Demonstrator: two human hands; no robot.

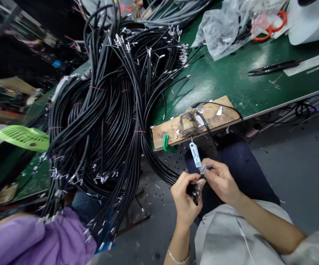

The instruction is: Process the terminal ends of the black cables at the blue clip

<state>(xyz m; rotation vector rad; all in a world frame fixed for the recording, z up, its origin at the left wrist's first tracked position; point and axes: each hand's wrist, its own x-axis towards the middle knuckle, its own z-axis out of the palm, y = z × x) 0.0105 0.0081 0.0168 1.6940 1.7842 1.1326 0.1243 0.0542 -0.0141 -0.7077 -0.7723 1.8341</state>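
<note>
My left hand [186, 195] is closed around a bundle of black cables [162, 173] that runs down from the bench, their ends poking out past the fingers. Close beside it, my right hand [222, 181] pinches a silvery cable end [204, 169] between thumb and fingers. Just above the fingertips, a small light-blue tag-like piece [195, 154] hangs from a taped, yellowish-brown device [188, 123]. That device sits on a wooden board [222, 110] at the bench edge. How the pinched end is stripped or twisted is too small to tell.
A large heap of black cables [107, 106] covers the bench's left side. On the green bench [217, 73] lie dark pliers [273, 68], orange-handled scissors [272, 29] and a plastic bag [220, 29]. A green clamp [169, 144] grips the board. A person in a purple sleeve [43, 235] sits at left.
</note>
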